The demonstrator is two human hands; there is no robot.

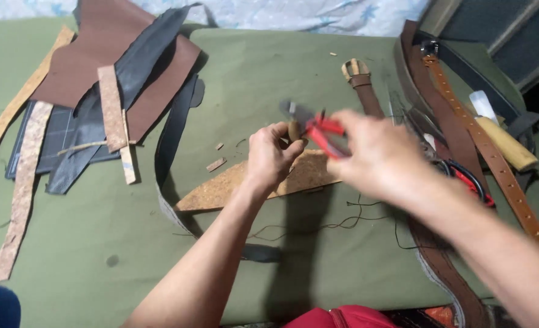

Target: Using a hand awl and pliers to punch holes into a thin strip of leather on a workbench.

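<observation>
My left hand [271, 155] pinches a small tan leather piece [294, 130] between thumb and fingers above the green work surface. My right hand [376, 155], blurred by motion, grips red-handled pliers [324, 132] whose dark jaws [294, 110] reach over the small piece. Under both hands lies a triangular piece of speckled tan leather [221, 191]. Dark thread [336, 223] trails across the cloth near my forearms.
Brown, black and tan leather sheets and strips [108, 79] are piled at the left. Brown belts [464, 130], one with a brass buckle [355, 68], red-handled scissors [470, 179] and a wooden handle [506, 143] lie at the right. Small scraps [216, 164] sit near the triangle.
</observation>
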